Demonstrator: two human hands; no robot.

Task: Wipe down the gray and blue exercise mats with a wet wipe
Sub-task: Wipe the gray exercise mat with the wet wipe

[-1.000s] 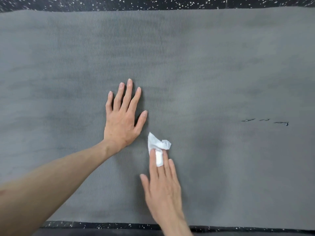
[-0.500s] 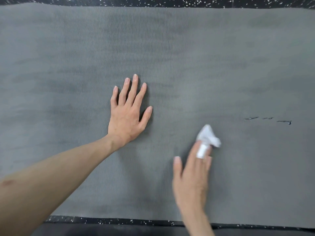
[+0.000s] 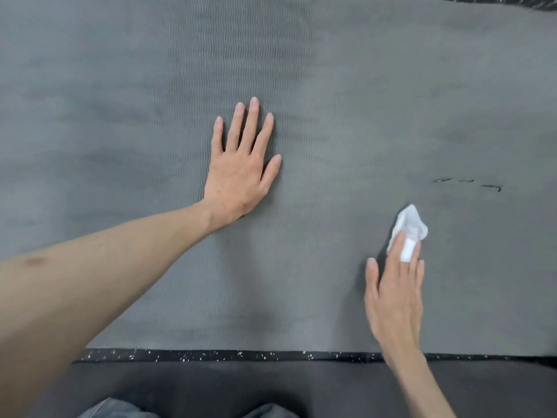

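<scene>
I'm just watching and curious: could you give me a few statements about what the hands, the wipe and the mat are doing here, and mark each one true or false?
1. The left hand lies flat on the gray mat, fingers spread. True.
2. The left hand holds the wipe. False: the wipe is under the fingers of the right hand.
3. The wipe is white and crumpled. True.
4. The dark marks on the mat lie left of the left hand. False: they are far to its right, just beyond the wipe.
5. The mat being wiped is blue. False: it is gray; no blue mat shows.
</scene>
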